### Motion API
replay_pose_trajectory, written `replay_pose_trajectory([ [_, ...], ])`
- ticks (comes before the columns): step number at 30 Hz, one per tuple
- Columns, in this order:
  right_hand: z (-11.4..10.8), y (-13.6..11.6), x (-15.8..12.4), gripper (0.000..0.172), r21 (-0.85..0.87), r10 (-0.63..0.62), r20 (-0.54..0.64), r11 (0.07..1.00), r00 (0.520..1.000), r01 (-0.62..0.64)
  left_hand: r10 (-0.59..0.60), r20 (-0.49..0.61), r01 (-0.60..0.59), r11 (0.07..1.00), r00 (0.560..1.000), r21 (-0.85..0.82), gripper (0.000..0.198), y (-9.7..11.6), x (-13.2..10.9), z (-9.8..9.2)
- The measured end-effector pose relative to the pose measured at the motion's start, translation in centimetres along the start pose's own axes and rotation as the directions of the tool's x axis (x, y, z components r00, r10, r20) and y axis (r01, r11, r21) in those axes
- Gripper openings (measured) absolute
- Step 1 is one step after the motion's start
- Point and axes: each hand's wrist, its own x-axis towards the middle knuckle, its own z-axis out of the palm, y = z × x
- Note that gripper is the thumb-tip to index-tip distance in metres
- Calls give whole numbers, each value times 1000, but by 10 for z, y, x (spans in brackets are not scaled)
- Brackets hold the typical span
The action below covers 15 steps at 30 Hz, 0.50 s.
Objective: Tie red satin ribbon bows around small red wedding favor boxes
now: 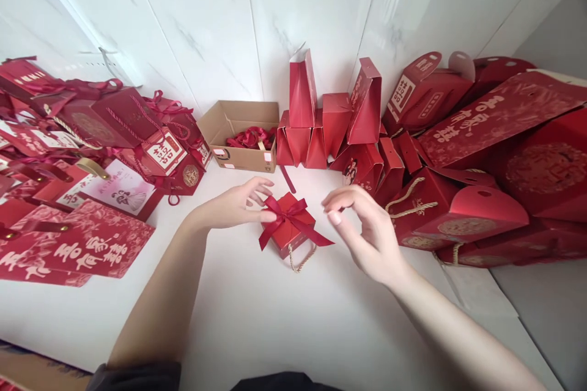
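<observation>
A small red gift box (285, 238) stands on the white table in front of me. On its top is tied a dark red ribbon bow (290, 212), with its tails hanging over the sides. A twisted gold cord handle (301, 260) droops from the box's near side. At the box's left, my left hand (243, 203) has its fingers apart, its thumb at the bow's left loop; whether it touches is hard to tell. My right hand (362, 226) hovers to the right of the box, fingers curved and thumb apart, holding nothing.
Behind the box, a cardboard carton (243, 156) holds coiled red ribbon (251, 137). A ribbon strip (288, 178) lies beside it. Folded red boxes (302, 91) stand against the tiled wall. More gift boxes (458, 208) are heaped at right, and decorated bags and boxes (101, 244) at left.
</observation>
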Motion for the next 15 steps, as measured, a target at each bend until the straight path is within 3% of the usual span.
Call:
replay_pose_trajectory([
  [2,19,21,-5,19,133,164,-244,982,956,-134,-38,92,34,999,995,42,91,-9,-8,-1],
  [3,31,32,-10,24,194,277,-270,954,922,-229,-60,130,51,996,990,67,98,-14,-10,2],
  [5,53,50,-21,34,266,465,-215,874,859,-407,-104,155,86,989,982,123,108,-25,-14,14],
  [7,69,60,-34,38,316,561,-117,803,820,-505,-144,104,125,977,984,170,117,-33,-14,32],
  [9,78,63,-44,40,346,585,-80,776,807,-528,-114,29,108,981,993,163,123,-38,-13,51],
  [15,85,67,-58,39,398,518,-126,807,846,-436,-39,-217,60,994,975,90,121,-45,-8,98],
])
